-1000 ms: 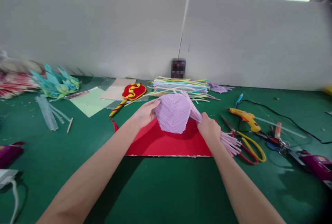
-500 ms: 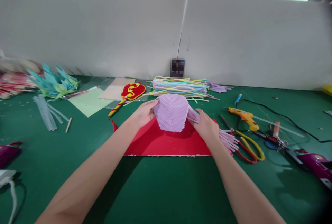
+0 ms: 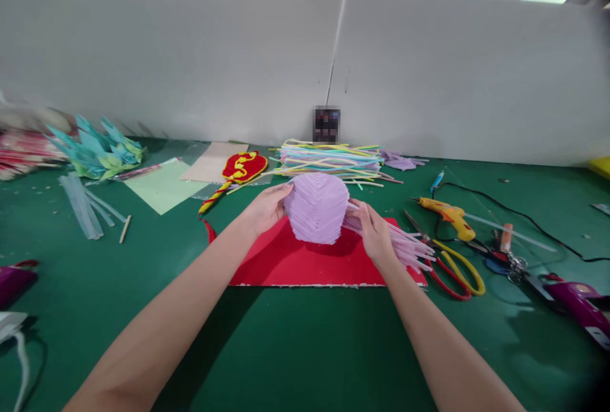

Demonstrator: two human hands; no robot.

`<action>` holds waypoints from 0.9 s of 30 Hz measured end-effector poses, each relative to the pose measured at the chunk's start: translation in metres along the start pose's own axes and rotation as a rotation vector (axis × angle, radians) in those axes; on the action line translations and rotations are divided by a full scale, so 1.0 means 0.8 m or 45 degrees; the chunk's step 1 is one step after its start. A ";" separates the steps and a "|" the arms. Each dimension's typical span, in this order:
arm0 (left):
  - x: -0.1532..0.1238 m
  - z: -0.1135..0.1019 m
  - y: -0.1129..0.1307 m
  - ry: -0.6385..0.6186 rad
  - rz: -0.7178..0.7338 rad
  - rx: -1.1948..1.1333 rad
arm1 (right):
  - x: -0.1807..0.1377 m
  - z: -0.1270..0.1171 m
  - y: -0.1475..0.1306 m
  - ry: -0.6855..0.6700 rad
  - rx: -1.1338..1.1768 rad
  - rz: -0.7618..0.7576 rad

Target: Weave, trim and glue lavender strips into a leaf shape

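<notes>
Left grip pinches the lilac panel, chevrons pointing nearward; right grip holds lilac strips stretching rightward.

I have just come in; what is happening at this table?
A person's left hand holds a lilac panel by its left edge, over a red board. The right hand holds lilac stems beside the panel's right edge. Scissors and a glue gun lie to the right.
</notes>
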State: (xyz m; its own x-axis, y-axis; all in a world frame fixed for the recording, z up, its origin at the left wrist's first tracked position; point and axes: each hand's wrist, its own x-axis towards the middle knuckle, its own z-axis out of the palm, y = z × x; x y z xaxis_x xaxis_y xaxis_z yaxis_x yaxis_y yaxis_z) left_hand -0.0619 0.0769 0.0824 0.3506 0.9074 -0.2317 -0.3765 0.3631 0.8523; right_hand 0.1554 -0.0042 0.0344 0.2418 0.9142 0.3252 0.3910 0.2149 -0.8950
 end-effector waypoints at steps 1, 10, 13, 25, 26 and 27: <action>-0.001 0.002 -0.003 -0.015 -0.010 0.002 | 0.000 0.002 0.000 -0.013 0.111 0.050; -0.004 0.007 -0.025 -0.149 -0.077 0.171 | 0.001 0.010 0.003 -0.120 0.548 0.286; -0.005 0.007 -0.027 -0.153 -0.081 0.201 | 0.002 0.010 0.006 -0.085 0.544 0.268; -0.007 0.010 -0.025 -0.063 -0.118 0.201 | 0.000 0.009 0.011 -0.057 0.467 0.122; -0.006 0.010 -0.025 -0.059 -0.119 0.200 | 0.000 0.009 0.011 -0.059 0.469 0.121; -0.006 0.010 -0.025 -0.058 -0.119 0.199 | 0.000 0.009 0.011 -0.062 0.476 0.120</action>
State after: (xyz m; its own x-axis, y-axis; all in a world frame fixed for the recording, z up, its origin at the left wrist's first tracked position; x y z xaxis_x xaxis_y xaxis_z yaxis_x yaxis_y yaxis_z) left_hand -0.0494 0.0635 0.0699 0.4174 0.8596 -0.2947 -0.2039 0.4046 0.8915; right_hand 0.1526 -0.0003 0.0242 0.2151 0.9492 0.2296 0.0163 0.2316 -0.9727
